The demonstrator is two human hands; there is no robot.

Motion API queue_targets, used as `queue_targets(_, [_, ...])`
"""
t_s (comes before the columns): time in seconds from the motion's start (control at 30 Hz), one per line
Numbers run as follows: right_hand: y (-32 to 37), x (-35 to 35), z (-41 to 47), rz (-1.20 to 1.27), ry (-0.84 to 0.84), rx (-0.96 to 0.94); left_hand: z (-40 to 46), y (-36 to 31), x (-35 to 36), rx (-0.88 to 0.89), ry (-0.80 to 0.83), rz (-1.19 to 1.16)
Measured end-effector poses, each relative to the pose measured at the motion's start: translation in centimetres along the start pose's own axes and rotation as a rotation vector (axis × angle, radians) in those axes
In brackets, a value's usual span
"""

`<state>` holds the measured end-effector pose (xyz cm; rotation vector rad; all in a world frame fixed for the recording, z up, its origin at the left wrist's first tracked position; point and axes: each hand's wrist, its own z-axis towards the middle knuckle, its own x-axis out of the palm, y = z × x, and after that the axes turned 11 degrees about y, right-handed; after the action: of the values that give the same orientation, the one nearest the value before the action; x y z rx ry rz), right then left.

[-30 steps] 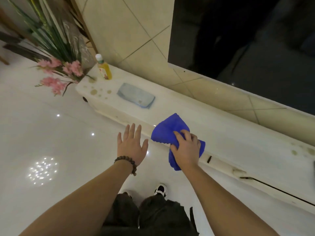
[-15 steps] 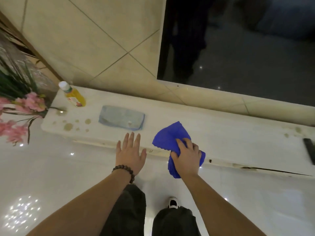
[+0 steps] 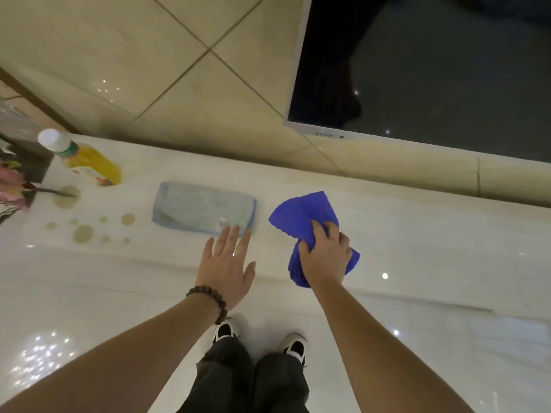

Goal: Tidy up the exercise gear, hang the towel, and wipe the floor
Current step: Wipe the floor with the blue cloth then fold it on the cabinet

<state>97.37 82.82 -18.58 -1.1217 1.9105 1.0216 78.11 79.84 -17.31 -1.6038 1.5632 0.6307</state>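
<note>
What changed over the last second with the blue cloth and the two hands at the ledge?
Mostly the view moved: the head came closer and more square to the ledge. The right hand still grips the blue cloth at the ledge's front edge; no clear wipe stroke. The left hand stays open, fingers spread, near the folded pale towel. Bottle and stains are unchanged.

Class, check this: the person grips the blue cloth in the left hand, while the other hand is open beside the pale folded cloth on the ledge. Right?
Not quite. The head view shows the right hand gripping the blue cloth; the left hand is the open one, beside the pale folded cloth on the ledge.
</note>
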Motion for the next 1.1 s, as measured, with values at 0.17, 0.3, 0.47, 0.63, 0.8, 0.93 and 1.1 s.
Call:
queue_targets(0.17, [-1.2, 4.8, 7.5, -0.061, -0.011, -0.004, 5.7, 0.2, 4.6, 0.003, -0.005, -0.013])
queue_targets(0.3, [-1.9, 8.0, 10.3, -0.083, 0.043, -0.002, 7.8, 0.2, 8.1, -0.006, 0.008, -0.067])
queue_targets(0.47, [-4.6, 10.1, 9.7, -0.184, 0.055, -0.18, 7.4, -0.3, 10.8, -0.018, 0.049, -0.138])
queue_targets(0.63, [-4.4, 11.2, 8.1, -0.235, 0.217, -0.07, 7.5, -1.2, 11.8, -0.018, 0.062, -0.148])
queue_targets(0.8, [-3.8, 9.3, 7.6, -0.245, 0.212, -0.125, 9.1, -1.5, 11.9, -0.025, 0.049, -0.151])
queue_targets(0.93, [-4.9, 9.9, 6.9, -0.321, 0.17, -0.417, 10.0, -1.4, 12.2, -0.004, 0.104, -0.121])
queue_targets(1.1, [-4.5, 11.9, 7.1, -0.34, 0.153, -0.39, 10.1, -1.4, 12.8, 0.013, 0.143, -0.087])
